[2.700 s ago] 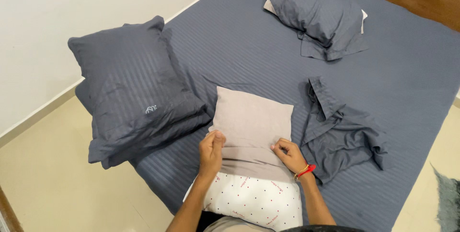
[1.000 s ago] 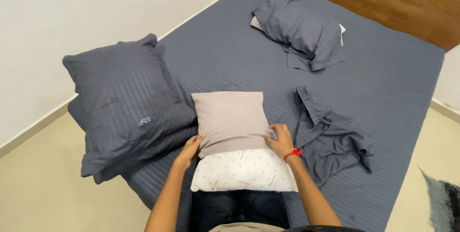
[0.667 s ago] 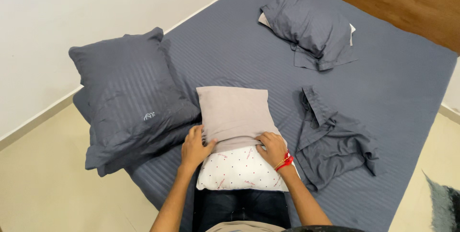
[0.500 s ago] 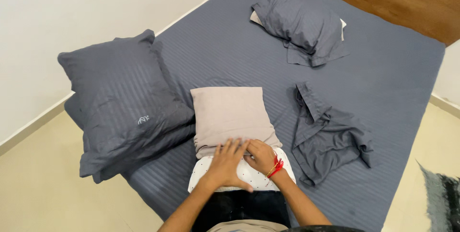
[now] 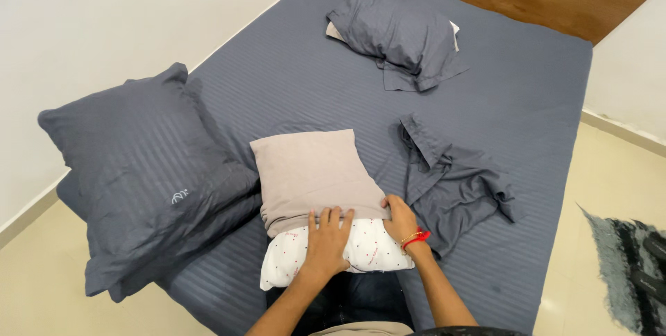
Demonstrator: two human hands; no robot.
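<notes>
Head view looks down at the left hand (image 5: pixel 326 239), which lies flat, fingers spread, on the white dotted pillow (image 5: pixel 361 249), its fingertips touching the hem of the beige pillowcase (image 5: pixel 312 173); it grasps nothing. Just beside it the right hand (image 5: pixel 400 217), with a red thread band on its wrist, pinches the lower right corner of that beige pillowcase where it meets the pillow. The case covers the far part of the pillow, and the dotted end sticks out toward the person at the near edge of the bed (image 5: pixel 513 86), which carries a dark blue-grey striped sheet. To the left, touching the beige case, two dark grey pillows (image 5: pixel 139 169) lie stacked at the bed's corner. To the right, near the right hand, a crumpled dark grey pillowcase (image 5: pixel 454 187) lies loose on the sheet. Well apart, at the far end, another pillow (image 5: pixel 395 34) sits partly in its grey cover. A shaggy grey rug (image 5: pixel 628 266) lies on the floor at right.
</notes>
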